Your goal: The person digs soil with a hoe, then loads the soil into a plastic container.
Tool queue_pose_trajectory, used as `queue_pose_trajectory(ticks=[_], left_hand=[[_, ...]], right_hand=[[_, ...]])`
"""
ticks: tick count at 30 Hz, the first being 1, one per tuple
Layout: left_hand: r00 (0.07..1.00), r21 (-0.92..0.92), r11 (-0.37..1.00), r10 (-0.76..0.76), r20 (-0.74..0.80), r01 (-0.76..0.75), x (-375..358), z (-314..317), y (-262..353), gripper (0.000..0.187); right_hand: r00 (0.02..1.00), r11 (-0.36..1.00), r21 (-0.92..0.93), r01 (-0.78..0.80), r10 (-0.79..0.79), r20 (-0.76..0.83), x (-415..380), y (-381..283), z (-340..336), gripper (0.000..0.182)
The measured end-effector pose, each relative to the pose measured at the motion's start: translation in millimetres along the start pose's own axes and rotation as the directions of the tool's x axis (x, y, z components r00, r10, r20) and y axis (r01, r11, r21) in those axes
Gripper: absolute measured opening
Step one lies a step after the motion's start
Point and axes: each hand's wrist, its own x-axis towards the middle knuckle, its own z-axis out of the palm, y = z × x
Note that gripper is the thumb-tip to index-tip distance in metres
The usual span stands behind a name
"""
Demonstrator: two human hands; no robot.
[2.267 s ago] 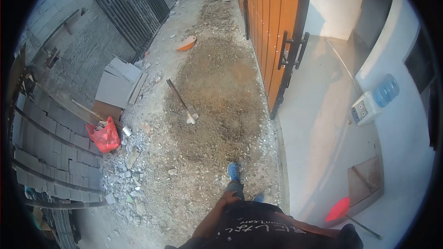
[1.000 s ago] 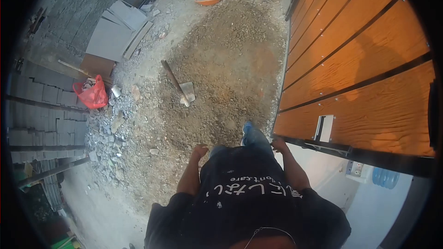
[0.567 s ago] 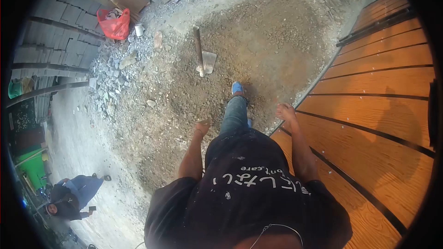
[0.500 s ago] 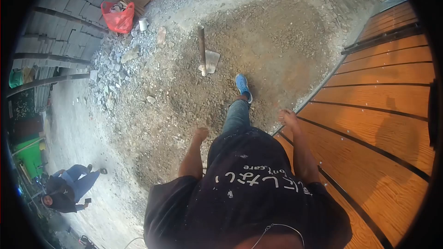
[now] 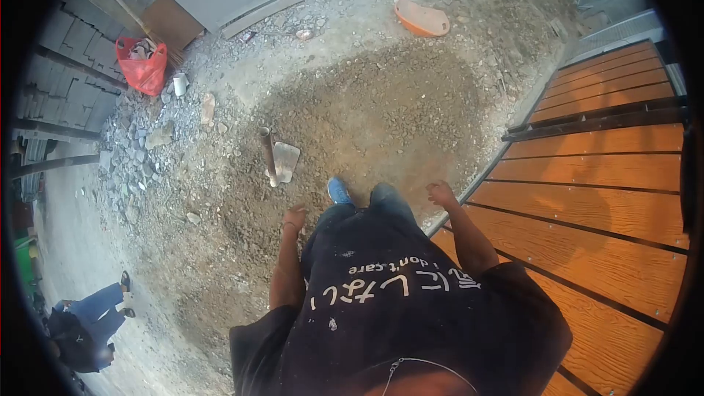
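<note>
Both my hands hang beside my body with nothing held in them. On the left, my left hand (image 5: 295, 216) is over the gravelly soil, its fingers loosely bent and slightly apart. My right hand (image 5: 441, 193) is near the edge of the orange wood-look panels, also loosely bent with fingers apart. Ahead of my left hand is a hoe-like tool (image 5: 268, 156) with a brown handle and a flat grey metal blade (image 5: 287, 162). Neither hand touches it. A blue shoe (image 5: 339, 190) shows on one of my feet, just behind that tool.
Broken stones (image 5: 136, 165) lie at left, near a red plastic bag (image 5: 141, 66) and a white cup-like object (image 5: 180, 84). An orange basin (image 5: 422, 18) rests ahead. Orange panels (image 5: 579, 187) line the right side. Another person (image 5: 92, 326) is at lower left.
I have moved forward; the hoe-like tool now appears closer and farther left. My legs have changed position as in a step, and both hands have swung slightly.
</note>
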Motion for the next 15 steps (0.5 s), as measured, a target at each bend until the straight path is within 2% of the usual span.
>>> queue_pose_trajectory(ticks=[1,3,4,5,6,7,8,10,12,13,14,15], left_hand=[[0.997,-0.028,0.997,0.072,-0.032,-0.073,11.7,-6.5,43.9,0.037],[0.968,-0.076,0.969,0.229,-0.100,-0.237,41.2,-15.8,109.5,0.038],[0.942,-0.098,0.942,0.307,-0.133,-0.321,54.4,-16.2,134.3,0.037],[0.945,-0.096,0.945,0.300,-0.129,-0.313,56.1,-19.2,164.0,0.037],[0.923,-0.039,0.930,0.357,-0.145,-0.365,49.1,-25.7,198.5,0.037],[0.895,0.019,0.908,0.417,-0.160,-0.419,50.3,-27.5,223.4,0.037],[0.894,0.021,0.908,0.415,-0.167,-0.418,62.9,-23.8,234.9,0.037],[0.921,0.047,0.930,0.368,-0.128,-0.365,89.1,-16.0,245.0,0.037],[0.976,0.060,0.979,0.198,-0.091,-0.193,108.5,-6.7,249.9,0.036],[0.991,0.083,0.991,0.108,-0.083,-0.101,120.9,-1.3,245.8,0.035],[0.990,0.079,0.992,0.109,-0.093,-0.102,173.4,31.7,174.9,0.035],[0.932,0.564,0.784,0.357,-0.068,-0.259,213.6,41.7,117.2,0.030]], right_hand=[[0.976,0.953,0.219,-0.207,0.218,-0.027,0.3,-69.9,-11.9,0.028],[0.998,0.981,0.188,-0.052,0.057,-0.024,33.5,-117.9,-25.0,0.034],[0.998,0.980,0.189,-0.057,0.062,-0.020,52.8,-135.2,-28.3,0.034],[0.998,0.986,0.160,0.047,-0.041,-0.040,70.7,-148.9,-31.2,0.035],[0.988,0.980,0.130,0.149,-0.143,-0.055,84.7,-154.8,-35.2,0.037],[0.989,0.980,0.132,0.145,-0.140,-0.049,99.5,-154.9,-38.7,0.037],[0.983,0.983,0.061,0.175,-0.171,-0.066,121.0,-154.1,-41.9,0.036],[0.975,0.978,-0.007,0.210,-0.210,-0.078,158.1,-161.3,-58.1,0.035],[0.986,0.965,0.201,-0.167,0.168,0.015,187.4,-170.2,-80.7,0.040],[0.986,0.966,0.199,-0.166,0.165,0.022,204.9,-174.2,-95.2,0.040],[0.976,0.966,0.142,-0.215,0.211,0.046,227.2,-180.8,-116.2,0.040],[0.958,0.956,0.083,-0.283,0.277,0.074,239.4,-179.4,-134.7,0.040]])
